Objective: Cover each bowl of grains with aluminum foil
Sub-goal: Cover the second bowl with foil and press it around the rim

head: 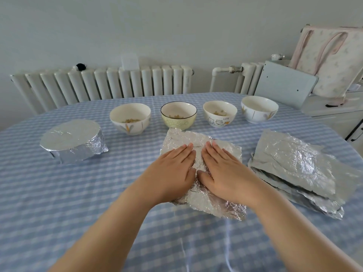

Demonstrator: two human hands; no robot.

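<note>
My left hand [172, 171] and right hand [225, 171] lie flat, fingers straight and together, palms pressed down on a crinkled foil sheet [204, 201] — gripping nothing, just bearing on it. The two hands sit side by side, thumbs nearly touching at the middle of the sheet. The sheet lies on the checked blue tablecloth [98, 193] in the middle of the table, its long side running away from me and a little to the left, its far corner just short of the yellow bowl [178, 115]. Four open bowls stand in a row beyond it: a white bowl [130, 118], the yellow one, a cartoon bowl [220, 113] and a far-right bowl [259, 109]; I can see grains in the first three. To the left, well apart, stands a bowl already wrapped in foil [72, 141]. To the right lies a stack of spare foil sheets [300, 169], near the table edge — bare cloth is open in front of me and on the left.
</note>
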